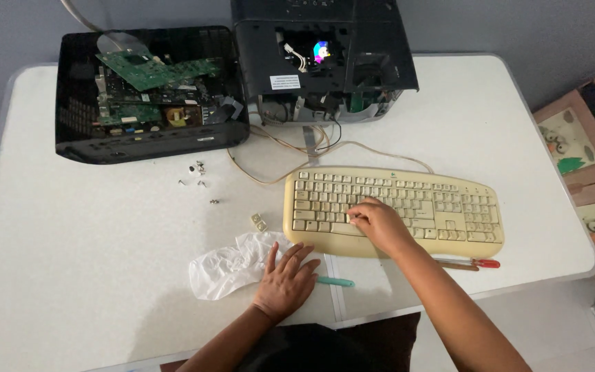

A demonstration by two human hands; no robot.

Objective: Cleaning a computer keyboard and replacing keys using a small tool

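1. Under the right hand (379, 224) lies a cream keyboard (449, 207); its fingers are curled together, tips pressed on the keys of the lower rows near the keyboard's left half. Whether they pinch a key I cannot tell.
2. Flat on the white table (70, 262), the left hand (286, 279) has its fingers spread, palm down, holding nothing.
3. Just past the left fingertips lies a crumpled clear plastic glove (225, 265), touching or nearly touching them.
4. Beside the left hand's thumb side, a teal tool (335, 282) pokes out toward the right arm.
5. Beyond the glove sits a small cream key block (259, 222), then loose screws (200, 176).
6. Behind the right wrist, a red-handled screwdriver (473, 263) lies along the keyboard's near edge.
7. Far beyond both hands stand an opened black device showing green circuit boards (160, 72) and a second black housing (325, 55).
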